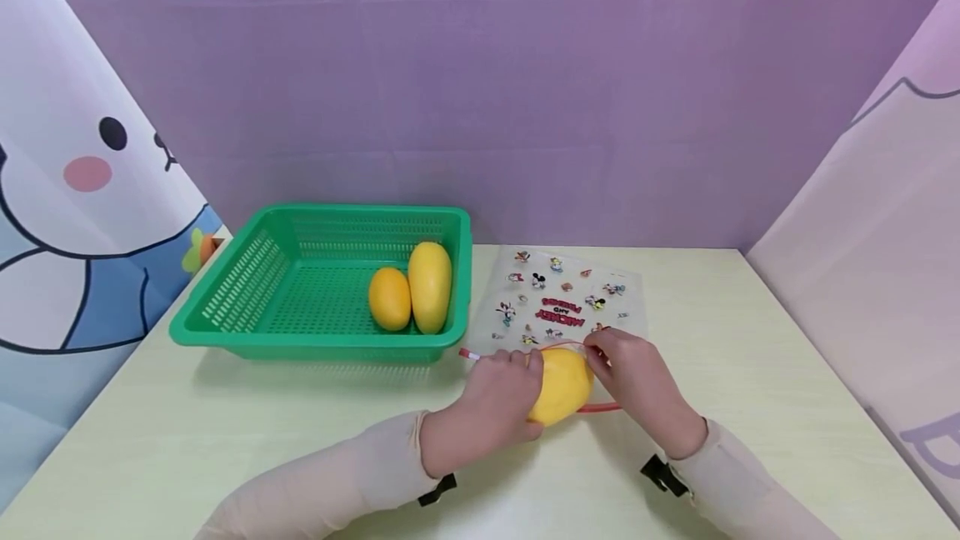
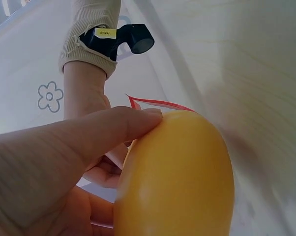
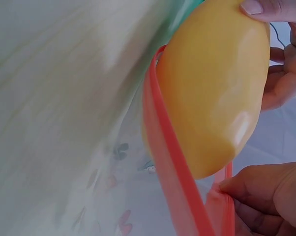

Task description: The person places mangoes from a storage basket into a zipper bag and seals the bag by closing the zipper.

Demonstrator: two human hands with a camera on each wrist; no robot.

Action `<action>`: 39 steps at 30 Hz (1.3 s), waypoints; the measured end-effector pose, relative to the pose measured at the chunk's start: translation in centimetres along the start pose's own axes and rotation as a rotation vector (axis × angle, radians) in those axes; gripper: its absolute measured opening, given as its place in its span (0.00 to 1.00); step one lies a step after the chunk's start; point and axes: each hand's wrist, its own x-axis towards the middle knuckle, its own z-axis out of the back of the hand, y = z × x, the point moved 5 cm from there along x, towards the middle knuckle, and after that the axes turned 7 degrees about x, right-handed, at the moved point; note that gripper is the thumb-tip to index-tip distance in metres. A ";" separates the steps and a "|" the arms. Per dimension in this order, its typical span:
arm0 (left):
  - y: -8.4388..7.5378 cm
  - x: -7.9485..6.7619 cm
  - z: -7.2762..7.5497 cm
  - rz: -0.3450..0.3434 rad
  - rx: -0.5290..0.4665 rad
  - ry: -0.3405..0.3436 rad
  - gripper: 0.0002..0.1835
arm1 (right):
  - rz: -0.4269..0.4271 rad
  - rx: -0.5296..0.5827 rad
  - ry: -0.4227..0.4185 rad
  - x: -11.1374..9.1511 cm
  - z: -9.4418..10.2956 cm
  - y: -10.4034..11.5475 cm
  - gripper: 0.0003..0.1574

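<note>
A large yellow mango (image 1: 562, 386) is gripped by my left hand (image 1: 498, 397), thumb on its near side, as the left wrist view also shows. A clear bag (image 1: 558, 290) printed with small cartoon figures lies flat beyond it, its red-edged mouth toward me. My right hand (image 1: 637, 377) pinches the bag's red rim (image 3: 170, 142) between thumb and fingers. In the right wrist view, the mango's tip is within the opened mouth, and the red band passes in front of it. A red-and-white zip slider (image 1: 468, 353) pokes out left of the hands.
A green plastic basket (image 1: 300, 340) stands left of the bag on the pale table (image 1: 750, 357). Inside its right end lie a small orange mango (image 1: 390, 298) and a longer yellow mango (image 1: 431, 288). A purple backdrop (image 1: 525, 107) rises behind the table.
</note>
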 end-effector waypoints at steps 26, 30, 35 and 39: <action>-0.8 0.3 0.1 0.016 0.030 0.005 0.41 | -0.029 0.015 0.006 0.5 0.0 0.3 0.06; -1.0 0.4 0.1 0.028 0.012 -0.001 0.40 | -0.026 0.018 0.004 0.5 0.0 0.4 0.06; -1.1 0.6 0.1 0.032 0.011 0.004 0.41 | -0.030 0.018 0.009 0.6 0.0 0.5 0.06; -1.3 0.9 0.0 0.034 0.025 0.025 0.42 | -0.031 0.019 0.012 0.6 0.0 0.4 0.06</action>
